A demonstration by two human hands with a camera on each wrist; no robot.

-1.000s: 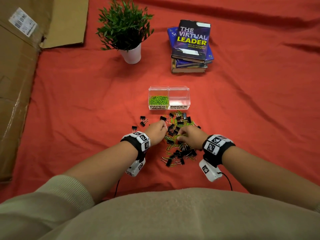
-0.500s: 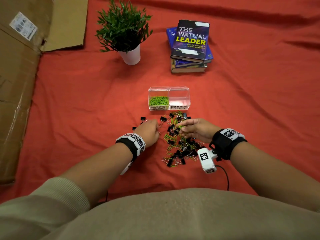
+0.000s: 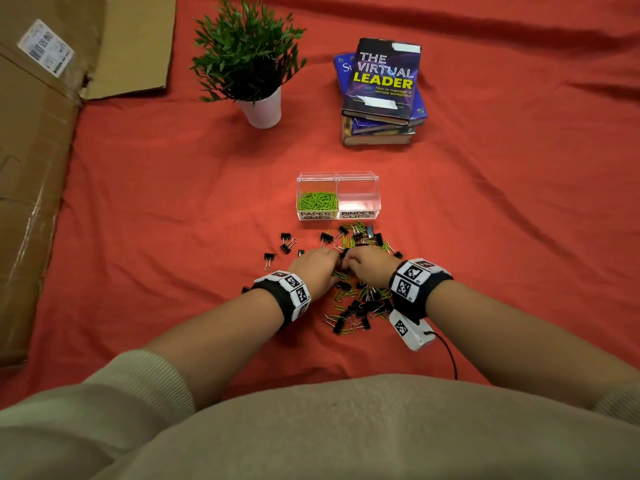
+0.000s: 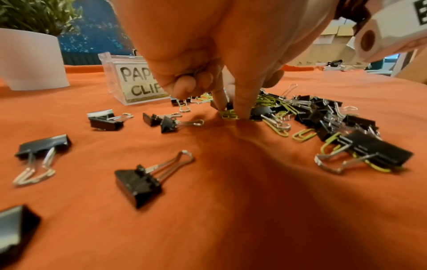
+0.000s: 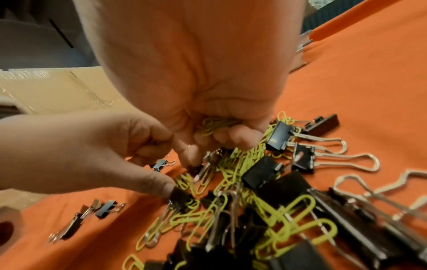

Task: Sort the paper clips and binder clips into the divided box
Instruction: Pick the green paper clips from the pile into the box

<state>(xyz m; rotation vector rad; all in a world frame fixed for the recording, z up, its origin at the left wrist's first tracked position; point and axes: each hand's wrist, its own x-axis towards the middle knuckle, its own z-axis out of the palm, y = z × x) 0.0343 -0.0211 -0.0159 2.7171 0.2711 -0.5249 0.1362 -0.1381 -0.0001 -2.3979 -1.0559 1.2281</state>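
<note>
A potted plant (image 3: pixel 251 64), stacked books (image 3: pixel 381 91) and cardboard (image 3: pixel 34 150) lie on red cloth (image 3: pixel 502 202).

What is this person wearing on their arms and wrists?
Both forearms are bare, with beige ribbed sleeves pushed up. Each wrist carries a black band with white tiles printed with black square codes. A small white camera block hangs under the right wrist, trailing a thin black cable.
</note>
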